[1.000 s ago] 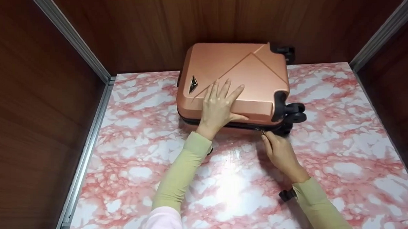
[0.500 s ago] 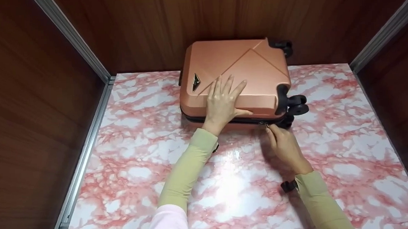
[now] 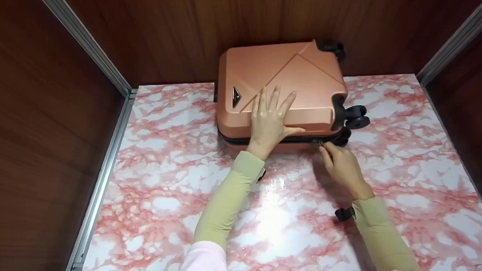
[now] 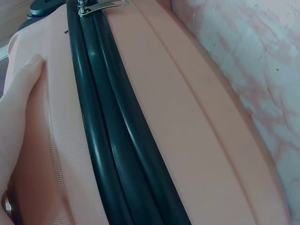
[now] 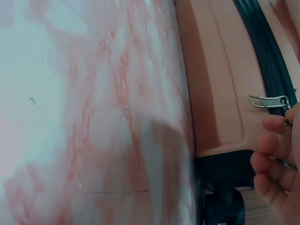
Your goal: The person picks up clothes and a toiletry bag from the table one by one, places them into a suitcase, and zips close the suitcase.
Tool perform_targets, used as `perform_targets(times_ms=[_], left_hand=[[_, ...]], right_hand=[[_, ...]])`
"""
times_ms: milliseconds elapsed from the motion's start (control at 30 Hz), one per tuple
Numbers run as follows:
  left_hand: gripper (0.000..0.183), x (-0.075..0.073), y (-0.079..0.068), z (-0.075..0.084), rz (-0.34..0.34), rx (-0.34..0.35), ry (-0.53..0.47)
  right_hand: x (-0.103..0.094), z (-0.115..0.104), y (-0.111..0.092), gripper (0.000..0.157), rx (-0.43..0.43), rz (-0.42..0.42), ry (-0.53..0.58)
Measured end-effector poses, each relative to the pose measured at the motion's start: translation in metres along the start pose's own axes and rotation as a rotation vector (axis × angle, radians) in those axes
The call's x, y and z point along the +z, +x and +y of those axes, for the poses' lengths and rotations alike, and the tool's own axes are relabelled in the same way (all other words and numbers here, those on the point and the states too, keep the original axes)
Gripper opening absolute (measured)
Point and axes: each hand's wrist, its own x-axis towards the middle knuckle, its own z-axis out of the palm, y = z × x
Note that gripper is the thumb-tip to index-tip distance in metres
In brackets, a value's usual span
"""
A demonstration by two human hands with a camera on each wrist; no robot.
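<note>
A rose-gold hard-shell suitcase (image 3: 287, 77) lies on its side against the back panel, its black zipper band (image 3: 241, 141) facing the person. My left hand (image 3: 268, 124) rests on its upper shell and near edge with fingers spread; the left wrist view catches the thumb (image 4: 23, 84) along the shell. Near the wheeled end, my right hand (image 3: 343, 166) pinches a zipper pull at the band, largely hidden by the fingers. Beside those fingers in the right wrist view, a metal zipper pull (image 5: 269, 101) hangs loose over the lower shell.
Black caster wheels (image 3: 356, 117) stick out at the suitcase's right end. Under it spreads a red-and-white marbled surface (image 3: 167, 194). Dark wood panels (image 3: 173, 37) with metal edging (image 3: 102, 180) enclose the back and sides.
The suitcase has slid away from the person and a little to the right. Both hands have moved along with it, the left still flat on top and the right still at the zipper.
</note>
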Motion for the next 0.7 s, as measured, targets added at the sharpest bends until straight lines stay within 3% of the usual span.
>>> perform_targets(times_ms=[167,333,500,700], left_hand=[[0.113,-0.002,-0.002,0.001,-0.026,-0.003,-0.033],[0.101,-0.008,0.002,-0.002,-0.016,-0.014,-0.145],[0.083,-0.015,0.009,-0.018,-0.028,-0.03,-0.288],[0.083,-0.029,0.031,-0.047,-0.156,-0.033,-0.303]], right_hand=[[-0.009,-0.008,0.005,0.033,0.033,0.036,-0.058],[-0.025,-0.024,0.025,0.029,-0.104,0.184,-0.051],[-0.045,-0.043,0.062,0.027,-0.253,0.307,-0.028],[-0.068,-0.058,0.122,0.027,-0.282,0.317,-0.07]])
